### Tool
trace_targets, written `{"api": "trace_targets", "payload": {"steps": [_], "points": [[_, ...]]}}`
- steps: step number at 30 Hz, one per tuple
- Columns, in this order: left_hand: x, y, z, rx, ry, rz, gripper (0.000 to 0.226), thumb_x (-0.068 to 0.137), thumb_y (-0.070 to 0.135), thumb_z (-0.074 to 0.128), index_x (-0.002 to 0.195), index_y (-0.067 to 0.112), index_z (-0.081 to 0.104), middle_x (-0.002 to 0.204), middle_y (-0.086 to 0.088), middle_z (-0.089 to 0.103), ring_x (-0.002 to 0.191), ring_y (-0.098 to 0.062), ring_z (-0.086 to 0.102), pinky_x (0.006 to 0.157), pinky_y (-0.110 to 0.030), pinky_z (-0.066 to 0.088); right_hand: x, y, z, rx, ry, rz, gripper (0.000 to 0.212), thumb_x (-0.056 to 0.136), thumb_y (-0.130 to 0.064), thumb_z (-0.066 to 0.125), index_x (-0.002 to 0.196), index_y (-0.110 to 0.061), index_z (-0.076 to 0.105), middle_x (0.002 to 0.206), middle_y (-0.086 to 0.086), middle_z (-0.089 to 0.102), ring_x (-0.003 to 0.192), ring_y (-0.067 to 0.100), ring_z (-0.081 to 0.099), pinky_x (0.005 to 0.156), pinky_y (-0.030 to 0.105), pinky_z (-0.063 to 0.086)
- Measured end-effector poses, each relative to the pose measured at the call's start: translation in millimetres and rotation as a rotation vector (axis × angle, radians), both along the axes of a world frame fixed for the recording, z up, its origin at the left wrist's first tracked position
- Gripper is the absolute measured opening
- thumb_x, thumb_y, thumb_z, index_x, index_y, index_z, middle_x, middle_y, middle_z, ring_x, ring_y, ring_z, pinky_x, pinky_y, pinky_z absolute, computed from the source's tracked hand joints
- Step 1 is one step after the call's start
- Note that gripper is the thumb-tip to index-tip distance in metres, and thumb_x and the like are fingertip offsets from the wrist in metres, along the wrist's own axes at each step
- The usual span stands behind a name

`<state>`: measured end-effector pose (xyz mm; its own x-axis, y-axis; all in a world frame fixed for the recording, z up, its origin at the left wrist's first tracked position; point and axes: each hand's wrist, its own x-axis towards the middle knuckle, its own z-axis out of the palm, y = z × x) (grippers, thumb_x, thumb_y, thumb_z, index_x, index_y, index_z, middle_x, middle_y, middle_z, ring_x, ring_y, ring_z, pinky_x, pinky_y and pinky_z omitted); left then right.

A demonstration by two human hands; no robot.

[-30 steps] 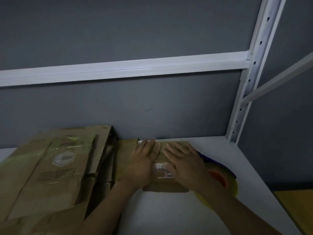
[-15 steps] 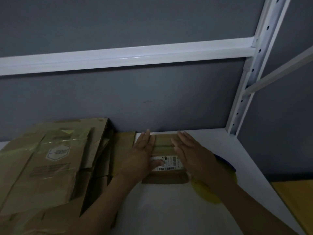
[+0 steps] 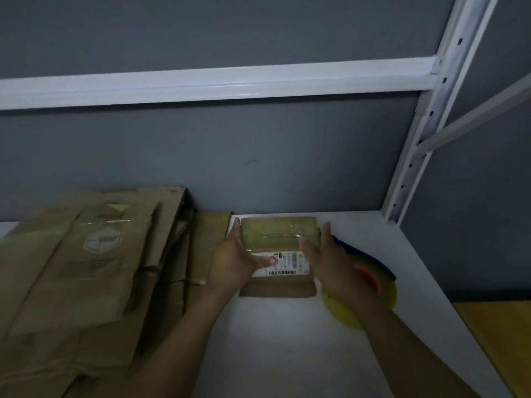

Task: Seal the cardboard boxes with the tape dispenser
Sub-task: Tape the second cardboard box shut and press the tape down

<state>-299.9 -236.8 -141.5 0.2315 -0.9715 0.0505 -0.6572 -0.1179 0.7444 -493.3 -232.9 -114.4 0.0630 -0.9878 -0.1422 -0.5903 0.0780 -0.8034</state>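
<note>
A small cardboard box (image 3: 280, 235) with clear tape across its top and a white barcode label lies on the white shelf (image 3: 281, 334) near the back wall. My left hand (image 3: 235, 262) lies against its left side with the thumb over the label. My right hand (image 3: 327, 259) lies against its right side, thumb on the top. Both hands have straight fingers. The tape dispenser (image 3: 373, 280), blue with an orange hub and a yellowish tape roll, lies on the shelf just right of the box, partly hidden behind my right wrist.
A stack of flattened cardboard boxes (image 3: 86, 268) fills the left of the shelf, reaching close to the small box. A white upright post (image 3: 422, 133) stands at the back right corner and a white beam (image 3: 215, 84) runs overhead. A yellow surface (image 3: 500, 326) lies at lower right.
Both hands slid apart from the top of the box to its two sides, uncovering the taped top and label. The dispenser has not moved.
</note>
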Motion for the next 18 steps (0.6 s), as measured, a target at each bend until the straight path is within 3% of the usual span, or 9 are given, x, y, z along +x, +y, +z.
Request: {"api": "trace_targets", "payload": {"steps": [2, 4, 6, 8, 11, 14, 15, 16, 18], "points": [[-0.3, 3.1, 5.8, 0.039, -0.118, 0.029, 0.077, 0.045, 0.062, 0.087, 0.106, 0.021, 0.064, 0.093, 0.012, 0.072, 0.083, -0.005, 0.067, 0.069, -0.021, 0.053, 0.8, -2.8, 6.2, 0.031, 0.113, 0.017, 0.057, 0.098, -0.053, 0.034, 0.131, -0.010, 0.049, 0.092, 0.001, 0.066, 0.070, 0.009, 0.061, 0.059, 0.024, 0.052], [0.2, 6.9, 10.2, 0.072, -0.208, 0.006, 0.064, 0.051, 0.065, 0.083, 0.093, 0.020, 0.068, 0.085, 0.012, 0.071, 0.071, -0.002, 0.064, 0.059, -0.017, 0.050, 0.1, -3.8, 9.5, 0.035, 0.161, 0.035, 0.056, 0.097, -0.055, 0.035, 0.100, -0.008, 0.065, 0.089, 0.004, 0.070, 0.070, 0.012, 0.064, 0.063, 0.026, 0.052], [2.5, 11.8, 12.9, 0.086, -0.249, -0.017, 0.063, 0.053, 0.071, 0.078, 0.091, 0.022, 0.070, 0.082, 0.013, 0.071, 0.066, 0.000, 0.062, 0.054, -0.015, 0.047, -3.2, 0.3, 11.6, 0.023, 0.144, 0.038, 0.054, 0.096, -0.055, 0.040, 0.092, -0.008, 0.068, 0.084, 0.002, 0.070, 0.069, 0.011, 0.064, 0.060, 0.023, 0.049], [6.0, 17.1, 10.9, 0.039, -0.208, -0.020, 0.074, 0.048, 0.080, 0.073, 0.097, 0.024, 0.069, 0.086, 0.013, 0.072, 0.074, -0.001, 0.065, 0.063, -0.022, 0.054, -8.4, 8.4, 12.9, -0.040, 0.042, 0.017, 0.048, 0.092, -0.053, 0.048, 0.088, -0.010, 0.067, 0.082, 0.000, 0.070, 0.071, 0.011, 0.065, 0.062, 0.026, 0.051], [4.5, 33.4, 13.6, -0.119, 0.090, -0.057, 0.053, 0.063, 0.057, 0.079, 0.105, 0.027, 0.065, 0.092, 0.018, 0.072, 0.086, 0.001, 0.066, 0.077, -0.023, 0.054, -13.7, 14.4, 12.9, -0.123, -0.201, -0.069, 0.047, 0.085, -0.058, 0.055, 0.080, -0.011, 0.060, 0.073, 0.002, 0.062, 0.070, 0.018, 0.061, 0.066, 0.034, 0.050], [-5.4, 47.1, 27.9, -0.270, 0.331, 0.002, 0.032, 0.079, 0.043, 0.072, 0.100, 0.022, 0.061, 0.091, 0.011, 0.070, 0.087, -0.007, 0.066, 0.075, -0.020, 0.050, -12.5, 11.2, 21.0, -0.040, -0.468, -0.171, 0.082, 0.069, -0.084, 0.047, 0.094, -0.008, 0.063, 0.090, 0.013, 0.070, 0.086, 0.030, 0.068, 0.082, 0.048, 0.056], [-7.3, 49.2, 30.5, -0.310, 0.375, 0.047, 0.023, 0.085, 0.035, 0.069, 0.095, 0.017, 0.058, 0.089, 0.009, 0.066, 0.084, -0.009, 0.063, 0.071, -0.015, 0.047, -11.5, 9.9, 23.3, -0.049, -0.514, -0.200, 0.084, 0.067, -0.087, 0.047, 0.097, -0.011, 0.064, 0.094, 0.012, 0.070, 0.088, 0.030, 0.068, 0.081, 0.051, 0.056], [-11.3, 53.7, 36.9, -0.338, 0.412, 0.084, 0.019, 0.089, 0.030, 0.066, 0.091, 0.014, 0.057, 0.088, 0.007, 0.064, 0.081, -0.009, 0.061, 0.066, -0.010, 0.044, -10.4, 9.8, 25.0, -0.084, -0.522, -0.224, 0.073, 0.071, -0.082, 0.051, 0.098, -0.015, 0.064, 0.096, 0.009, 0.069, 0.089, 0.028, 0.067, 0.082, 0.050, 0.056], [-13.2, 56.8, 38.5, -0.343, 0.469, 0.097, 0.018, 0.089, 0.028, 0.066, 0.093, 0.013, 0.056, 0.090, 0.007, 0.064, 0.079, -0.003, 0.061, 0.062, -0.005, 0.043, -9.1, 12.5, 23.7, -0.172, -0.488, -0.238, 0.036, 0.085, -0.053, 0.061, 0.102, -0.021, 0.060, 0.102, 0.000, 0.066, 0.091, 0.017, 0.063, 0.083, 0.042, 0.055]]}}
